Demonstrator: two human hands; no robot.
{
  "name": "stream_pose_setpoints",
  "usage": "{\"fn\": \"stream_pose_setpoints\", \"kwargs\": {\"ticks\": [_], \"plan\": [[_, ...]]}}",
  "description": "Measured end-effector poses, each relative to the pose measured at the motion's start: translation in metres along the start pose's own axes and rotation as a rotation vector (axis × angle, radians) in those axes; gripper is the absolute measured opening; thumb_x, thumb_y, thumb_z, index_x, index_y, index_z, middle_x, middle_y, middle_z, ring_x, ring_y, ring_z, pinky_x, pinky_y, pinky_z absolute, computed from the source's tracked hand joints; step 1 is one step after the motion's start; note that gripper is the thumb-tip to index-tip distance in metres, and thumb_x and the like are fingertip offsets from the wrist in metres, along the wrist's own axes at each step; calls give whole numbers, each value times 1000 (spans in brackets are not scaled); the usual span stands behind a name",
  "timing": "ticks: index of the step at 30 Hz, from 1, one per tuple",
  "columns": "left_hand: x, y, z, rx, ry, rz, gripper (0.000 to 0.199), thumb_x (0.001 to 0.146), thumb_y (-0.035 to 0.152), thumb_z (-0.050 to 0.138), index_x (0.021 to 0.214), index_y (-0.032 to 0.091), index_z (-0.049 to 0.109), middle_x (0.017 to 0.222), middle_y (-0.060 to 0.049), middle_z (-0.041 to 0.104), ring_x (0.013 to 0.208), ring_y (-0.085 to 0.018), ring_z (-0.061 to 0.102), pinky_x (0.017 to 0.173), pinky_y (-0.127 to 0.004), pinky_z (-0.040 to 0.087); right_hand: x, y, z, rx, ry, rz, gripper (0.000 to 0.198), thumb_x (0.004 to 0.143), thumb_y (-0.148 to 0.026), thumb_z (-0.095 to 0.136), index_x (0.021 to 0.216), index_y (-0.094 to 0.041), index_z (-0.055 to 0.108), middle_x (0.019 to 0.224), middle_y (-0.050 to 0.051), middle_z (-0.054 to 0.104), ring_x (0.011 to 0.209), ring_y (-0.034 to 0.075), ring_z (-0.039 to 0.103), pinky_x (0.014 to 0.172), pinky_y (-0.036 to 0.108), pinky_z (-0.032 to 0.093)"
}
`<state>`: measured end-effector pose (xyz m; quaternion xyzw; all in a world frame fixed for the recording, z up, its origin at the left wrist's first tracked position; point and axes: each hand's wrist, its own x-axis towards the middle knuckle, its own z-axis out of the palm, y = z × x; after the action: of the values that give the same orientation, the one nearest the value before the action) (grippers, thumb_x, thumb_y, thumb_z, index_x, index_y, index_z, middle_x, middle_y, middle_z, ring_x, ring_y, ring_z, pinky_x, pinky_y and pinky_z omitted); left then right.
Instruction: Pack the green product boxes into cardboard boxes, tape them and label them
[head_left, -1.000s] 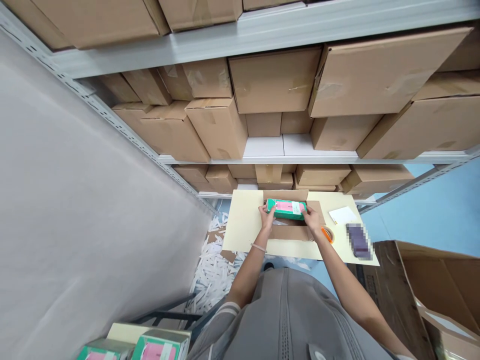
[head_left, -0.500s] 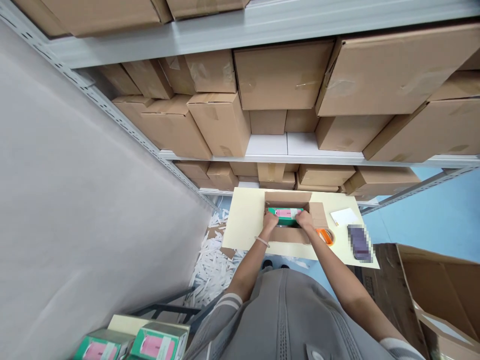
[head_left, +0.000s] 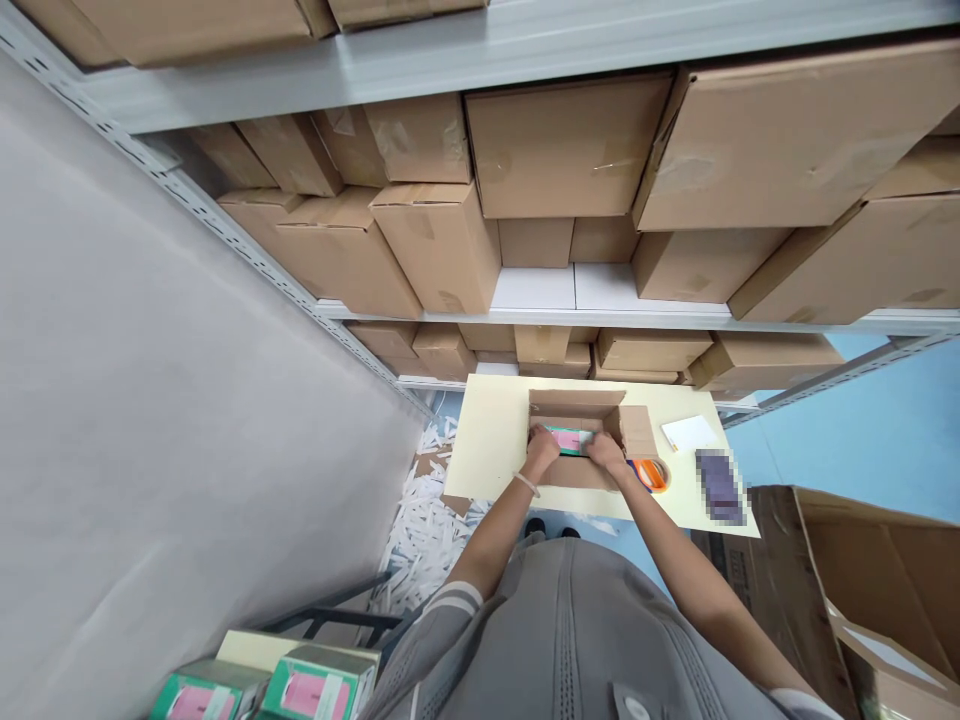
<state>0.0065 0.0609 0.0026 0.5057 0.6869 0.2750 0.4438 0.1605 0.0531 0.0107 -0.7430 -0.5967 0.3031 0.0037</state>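
A green and pink product box [head_left: 568,440] sits low inside an open cardboard carton [head_left: 577,472] on the pale yellow table [head_left: 491,440]. My left hand [head_left: 542,443] grips its left end, fingers curled down inside the carton. At the other end, my right hand [head_left: 602,451] is closed on the box too, beside the carton's right flap [head_left: 638,431]. Both sets of fingertips are partly hidden. Just right of the carton lies a roll of tape with orange on it [head_left: 651,475].
A white card [head_left: 688,433] and a blurred dark object [head_left: 721,486] lie on the table's right. Shelves of cardboard boxes [head_left: 570,150] rise behind. Two similar green boxes [head_left: 307,688] stand lower left, near shredded paper [head_left: 424,530]. A large open carton [head_left: 877,560] is at right.
Both hands have lowered the green and pink box deeper into the carton. It now sits below the rim, and my right hand has shifted slightly left and down.
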Motion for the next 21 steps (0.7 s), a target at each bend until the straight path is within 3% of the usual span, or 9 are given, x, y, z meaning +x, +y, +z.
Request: {"fn": "stream_pose_setpoints", "kwargs": {"ticks": [4,6,8,11,13,17,21], "plan": [[-21,2,-23,54,-56,128,45,82,10,59,127,14,60,145,-18,51,143,-27,40,120,-38,30,-24,11,-5,95,148,-184,49,91,-29,43,136,-13,54,143,17,55,130,26,53,106,36,43],[-38,-6,-43,115,-77,294,42,88,14,51,129,19,59,147,-12,51,141,-23,42,121,-39,31,-39,25,-6,180,258,-298,52,92,-30,39,140,-14,51,145,14,52,136,25,47,112,37,38],[-55,-20,-64,155,-7,337,40,92,18,46,130,23,59,146,-8,52,141,-20,43,120,-40,32,-54,42,-6,245,329,-349,52,92,-32,38,140,-15,50,144,13,53,136,24,46,113,40,37],[-74,-47,-89,156,90,241,41,91,18,47,130,23,60,140,-9,58,136,-20,48,118,-38,35,-74,70,-1,305,405,-302,52,91,-34,40,137,-16,54,142,13,54,134,26,48,112,43,38],[-81,-63,-96,89,84,140,41,90,20,49,129,22,61,128,-10,66,124,-21,59,111,-39,43,-83,85,6,347,439,-239,51,89,-35,41,134,-17,58,139,13,57,131,27,49,110,45,39],[-87,-77,-89,-52,-11,13,44,89,27,53,133,22,60,90,-4,76,88,-19,72,92,-38,55,-90,101,21,492,401,-74,54,84,-37,44,132,-17,61,122,13,66,107,28,65,97,45,48],[-89,-67,-76,-42,1,26,48,86,27,57,133,17,59,82,-1,73,79,-17,70,84,-32,55,-91,100,26,603,369,28,59,82,-42,45,130,-12,62,88,9,72,79,26,68,81,43,53]]}}
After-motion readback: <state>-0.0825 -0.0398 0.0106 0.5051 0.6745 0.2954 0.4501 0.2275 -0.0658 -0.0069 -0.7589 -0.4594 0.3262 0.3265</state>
